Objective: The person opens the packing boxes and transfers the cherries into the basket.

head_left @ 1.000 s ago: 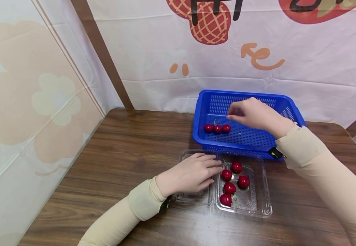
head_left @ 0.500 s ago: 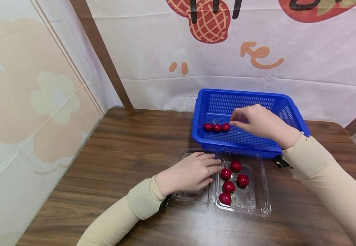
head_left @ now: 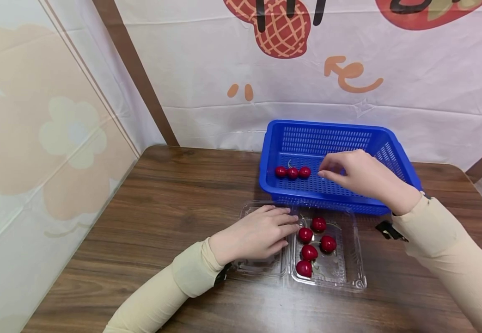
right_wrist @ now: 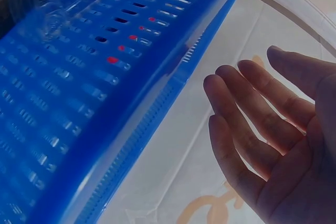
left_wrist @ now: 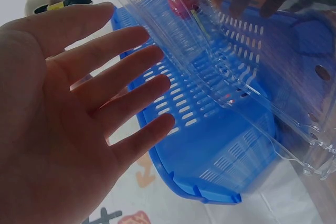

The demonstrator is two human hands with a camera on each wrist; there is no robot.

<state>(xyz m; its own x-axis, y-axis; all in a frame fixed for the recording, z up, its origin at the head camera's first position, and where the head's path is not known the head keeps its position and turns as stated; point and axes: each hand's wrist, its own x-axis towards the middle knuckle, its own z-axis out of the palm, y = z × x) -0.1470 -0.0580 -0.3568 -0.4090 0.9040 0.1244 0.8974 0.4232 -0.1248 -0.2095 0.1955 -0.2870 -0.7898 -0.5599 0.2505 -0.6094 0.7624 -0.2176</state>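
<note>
Cherries (head_left: 309, 253) lie near left hand (head_left: 254, 235); others (head_left: 292, 173) near right (head_left: 359, 173).

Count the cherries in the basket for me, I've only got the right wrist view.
Observer: Head view shows three cherries in the basket, side by side in a row.
Operator: Any outside it?
Observer: Yes, five other cherries, in the right half of the open clear box.
Operator: What's over the left half?
Observer: The left hand, fingers straight. Can't tell if it touches the plastic.
</note>
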